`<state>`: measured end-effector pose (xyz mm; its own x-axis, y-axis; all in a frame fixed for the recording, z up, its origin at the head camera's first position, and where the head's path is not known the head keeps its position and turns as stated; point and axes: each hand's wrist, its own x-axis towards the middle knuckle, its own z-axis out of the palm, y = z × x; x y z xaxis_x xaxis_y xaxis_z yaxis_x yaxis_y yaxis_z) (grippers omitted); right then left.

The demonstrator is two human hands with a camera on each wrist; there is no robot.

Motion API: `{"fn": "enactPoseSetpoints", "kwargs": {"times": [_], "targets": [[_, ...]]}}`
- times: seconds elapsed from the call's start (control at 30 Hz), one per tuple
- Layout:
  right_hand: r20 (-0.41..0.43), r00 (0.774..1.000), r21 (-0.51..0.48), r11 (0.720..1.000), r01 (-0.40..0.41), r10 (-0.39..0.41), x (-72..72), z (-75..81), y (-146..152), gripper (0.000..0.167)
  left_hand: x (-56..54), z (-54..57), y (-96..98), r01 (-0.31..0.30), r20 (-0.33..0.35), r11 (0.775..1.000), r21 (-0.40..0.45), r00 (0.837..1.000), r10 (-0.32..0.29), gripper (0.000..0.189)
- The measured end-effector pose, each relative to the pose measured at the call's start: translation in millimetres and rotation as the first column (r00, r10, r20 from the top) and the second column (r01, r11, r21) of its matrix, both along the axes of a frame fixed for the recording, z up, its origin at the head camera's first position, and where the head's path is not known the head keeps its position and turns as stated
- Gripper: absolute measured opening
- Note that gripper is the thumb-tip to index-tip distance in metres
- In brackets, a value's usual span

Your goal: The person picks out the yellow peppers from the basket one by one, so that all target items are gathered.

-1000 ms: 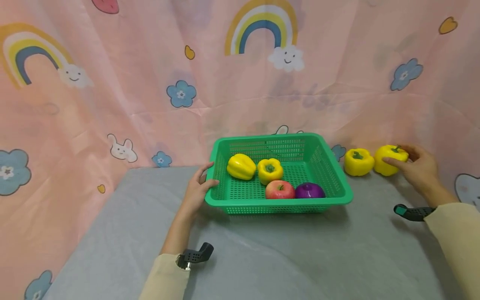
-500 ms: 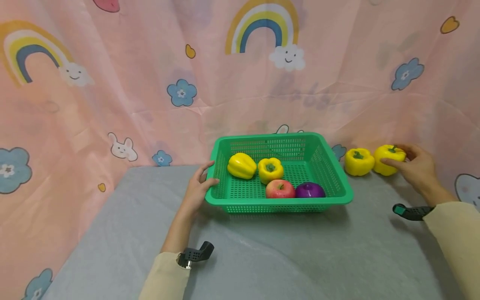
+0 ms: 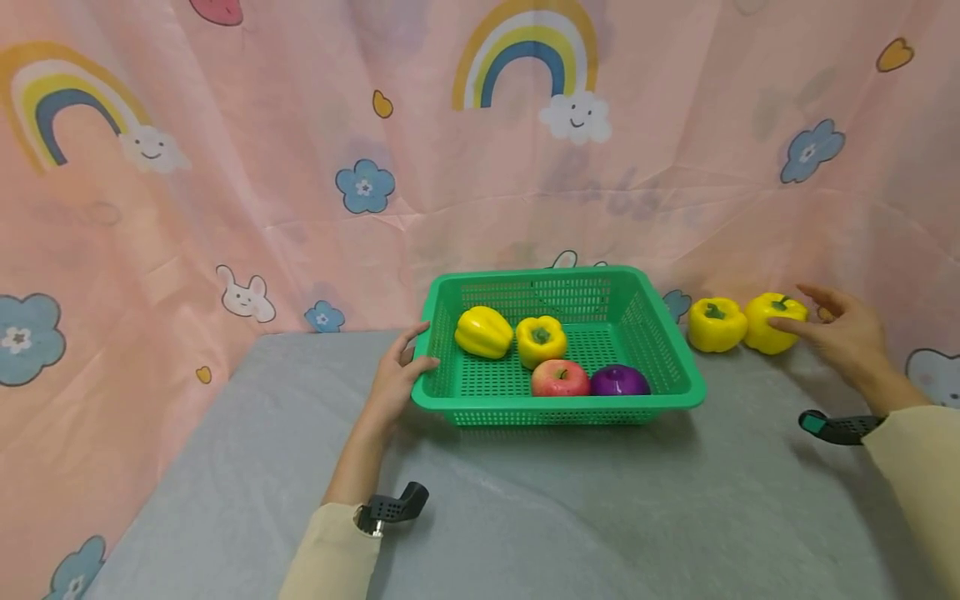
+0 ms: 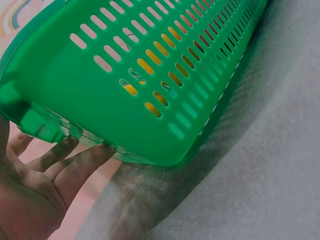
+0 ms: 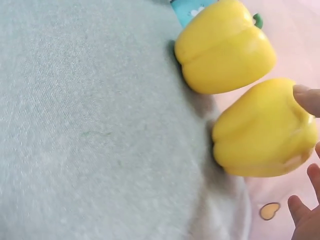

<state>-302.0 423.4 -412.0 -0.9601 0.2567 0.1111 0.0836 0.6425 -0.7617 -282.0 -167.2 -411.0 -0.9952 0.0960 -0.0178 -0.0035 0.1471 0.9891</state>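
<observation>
My left hand [image 3: 393, 379] grips the left rim of a green plastic basket [image 3: 562, 403], thumb over the edge. In the left wrist view its fingers [image 4: 77, 172] lie against the basket's outer end wall. At the right, my right hand [image 3: 851, 337] is spread beside a yellow bell pepper [image 3: 771, 327], thumb overlapping its top. In the right wrist view the other fingers [image 5: 300, 212] stand apart from that pepper. A second yellow bell pepper [image 3: 716, 327] sits upright just left of it, both on the grey cloth.
The basket holds two yellow bell peppers, one on its side [image 3: 483, 332] and one with its stem showing [image 3: 542, 343], plus a red apple [image 3: 560, 379] and a shiny round purple thing [image 3: 619, 381]. A pink patterned curtain [image 3: 480, 192] hangs behind the grey cloth-covered table [image 3: 562, 517].
My right hand's fingers have opened away from the right-hand pepper and the hand has drawn slightly right. That pepper has shifted slightly left, closer to its neighbour. My left hand stays on the basket.
</observation>
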Motion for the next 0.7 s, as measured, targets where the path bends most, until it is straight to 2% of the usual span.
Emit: {"fn": "enactPoseSetpoints", "kwargs": {"times": [0.1, 0.3, 0.53, 0.7], "targets": [[-0.014, 1.0, 0.035, 0.999, 0.003, -0.002, 2.1, 8.6, -3, 0.085, 1.0, 0.1, -0.1, -0.009, 0.002, 1.0, -0.002, 1.0, 0.009, 0.062], [-0.097, 0.995, 0.144, 0.99, 0.008, 0.006, 7.8, 33.3, -17, 0.078, -0.3, 0.1, 0.4, -0.012, 0.0, 1.0, 0.01, 1.0, 0.012, 0.062], [-0.226, 0.969, 0.177, 0.982, -0.057, 0.098, 13.3, 69.5, -40, 0.07, 1.0, 1.0, 1.2, -0.003, 0.0, 1.0, 0.01, 1.0, 0.003, 0.062], [-0.221, 0.965, 0.17, 0.98, -0.105, 0.141, 16.0, 97.7, -60, 0.069, 0.8, 1.3, 1.2, -0.003, -0.005, 1.0, 0.009, 1.0, 0.003, 0.063]]}}
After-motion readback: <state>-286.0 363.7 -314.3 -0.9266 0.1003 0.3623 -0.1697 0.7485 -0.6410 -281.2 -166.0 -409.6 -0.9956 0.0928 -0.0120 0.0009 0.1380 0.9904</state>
